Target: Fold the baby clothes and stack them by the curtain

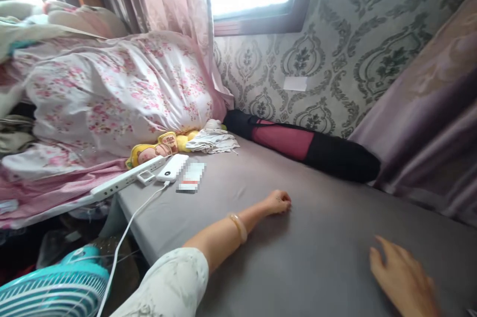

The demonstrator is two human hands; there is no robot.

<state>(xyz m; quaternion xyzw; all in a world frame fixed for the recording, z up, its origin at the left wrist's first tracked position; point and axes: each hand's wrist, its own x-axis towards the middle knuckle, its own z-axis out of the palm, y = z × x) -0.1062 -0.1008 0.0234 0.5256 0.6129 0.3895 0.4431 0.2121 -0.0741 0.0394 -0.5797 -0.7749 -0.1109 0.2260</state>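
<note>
My left hand (278, 202) rests on the grey sheet (231, 207) near the middle, its fingers curled in. Whether it pinches the cloth or anything small is hidden. A pale bangle (238, 228) circles the left forearm. Lower right, my right hand (404, 275) is slightly blurred over the same sheet, thumb and fingers apart and nothing in them. Left of my left hand lie a white power bank (173, 168) with a cable plugged in and a blurred-out flat item (192, 178).
A long black and red bag (301, 145) lies along the wall. Plush toys (160, 148), a crumpled white cloth (214, 140) and a power strip (128, 178) sit at the left edge. A turquoise fan (55, 282) stands lower left, crossed by the white cable (124, 237).
</note>
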